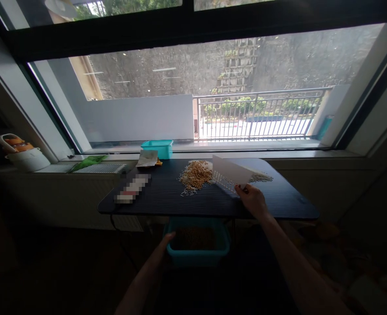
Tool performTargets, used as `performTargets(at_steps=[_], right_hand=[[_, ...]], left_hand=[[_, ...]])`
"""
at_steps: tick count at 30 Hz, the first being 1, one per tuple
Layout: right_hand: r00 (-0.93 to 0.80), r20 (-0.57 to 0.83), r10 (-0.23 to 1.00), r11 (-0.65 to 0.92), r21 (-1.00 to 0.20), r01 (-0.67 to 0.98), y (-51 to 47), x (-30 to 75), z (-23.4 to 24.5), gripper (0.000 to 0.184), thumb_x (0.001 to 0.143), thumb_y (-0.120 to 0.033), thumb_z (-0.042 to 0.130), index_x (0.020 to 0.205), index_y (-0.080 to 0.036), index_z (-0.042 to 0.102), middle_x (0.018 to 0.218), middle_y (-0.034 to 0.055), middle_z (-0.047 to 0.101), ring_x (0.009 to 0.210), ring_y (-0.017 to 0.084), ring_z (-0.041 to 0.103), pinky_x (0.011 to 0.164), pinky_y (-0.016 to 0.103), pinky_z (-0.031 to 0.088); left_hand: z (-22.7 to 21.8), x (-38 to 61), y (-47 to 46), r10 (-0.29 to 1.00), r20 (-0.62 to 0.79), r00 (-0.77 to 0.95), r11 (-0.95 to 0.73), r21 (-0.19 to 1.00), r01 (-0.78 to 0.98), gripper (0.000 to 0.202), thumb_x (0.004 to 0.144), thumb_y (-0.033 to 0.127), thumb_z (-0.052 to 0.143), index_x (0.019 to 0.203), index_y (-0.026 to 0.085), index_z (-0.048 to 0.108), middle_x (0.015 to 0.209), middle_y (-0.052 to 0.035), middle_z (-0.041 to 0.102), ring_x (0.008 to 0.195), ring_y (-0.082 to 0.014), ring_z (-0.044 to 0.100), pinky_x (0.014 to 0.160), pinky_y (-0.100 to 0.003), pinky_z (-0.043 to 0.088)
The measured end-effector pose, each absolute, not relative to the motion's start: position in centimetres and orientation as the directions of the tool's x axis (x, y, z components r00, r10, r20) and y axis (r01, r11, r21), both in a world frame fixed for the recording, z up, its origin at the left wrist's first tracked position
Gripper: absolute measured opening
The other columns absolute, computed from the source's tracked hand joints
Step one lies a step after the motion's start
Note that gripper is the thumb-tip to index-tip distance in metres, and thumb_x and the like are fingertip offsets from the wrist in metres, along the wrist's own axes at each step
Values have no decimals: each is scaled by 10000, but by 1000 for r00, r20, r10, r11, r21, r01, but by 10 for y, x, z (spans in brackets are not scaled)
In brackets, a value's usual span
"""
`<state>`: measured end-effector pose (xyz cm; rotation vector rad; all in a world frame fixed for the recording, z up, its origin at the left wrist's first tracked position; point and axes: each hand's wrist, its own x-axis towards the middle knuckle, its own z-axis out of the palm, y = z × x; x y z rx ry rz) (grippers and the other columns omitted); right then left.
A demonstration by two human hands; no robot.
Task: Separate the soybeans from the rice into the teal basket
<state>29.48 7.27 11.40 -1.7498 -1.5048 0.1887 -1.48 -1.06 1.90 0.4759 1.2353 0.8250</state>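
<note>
My right hand [250, 197] pinches the lower right edge of a thin white sheet [231, 169], which stands tilted over the dark table; its left end has rows of slots. Left of the sheet lies a heap of golden kernels or beans [198, 174] with small white grains around it. More white grains [260, 176] lie to the right, partly behind the sheet. Below the table's front edge, my left hand [163, 247] grips the left rim of a teal plastic bin [198, 259]. Brownish contents, too dark to name, fill its inside.
On the dark table [278, 201] a blurred-out white and red item [132, 189] lies left. At the back left are a crumpled paper packet [147, 158] and a teal basket [162, 148]. A radiator with a green cloth [88, 162] and a white pot [29, 158] stand under the window.
</note>
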Motion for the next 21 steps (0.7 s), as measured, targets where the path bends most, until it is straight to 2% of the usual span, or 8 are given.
performTargets(at_steps=[10, 17, 21], right_hand=[[224, 464, 857, 60, -523, 850, 89, 296, 110, 352, 826, -443, 421, 696, -194, 633, 669, 79, 656, 647, 208, 589, 544, 274, 342], [170, 430, 887, 94, -528, 844, 88, 297, 112, 339, 813, -452, 435, 706, -193, 626, 714, 76, 662, 686, 210, 600, 558, 268, 369], [135, 421, 897, 133, -548, 826, 82, 298, 114, 352, 807, -461, 437, 692, -192, 632, 672, 58, 649, 658, 199, 595, 550, 265, 371]], left_hand=[[16, -19, -11, 760, -637, 130, 641, 700, -315, 599, 742, 560, 607, 1235, 225, 541, 1189, -103, 631, 1021, -306, 627, 794, -401, 525], [21, -18, -11, 757, -641, 127, 646, 702, -301, 585, 749, 562, 601, 1225, 227, 544, 1188, -96, 631, 1041, -295, 620, 805, -388, 525], [21, -18, -11, 760, -636, 131, 641, 702, -310, 591, 760, 559, 591, 1244, 224, 536, 1191, -102, 629, 1032, -292, 623, 792, -381, 530]])
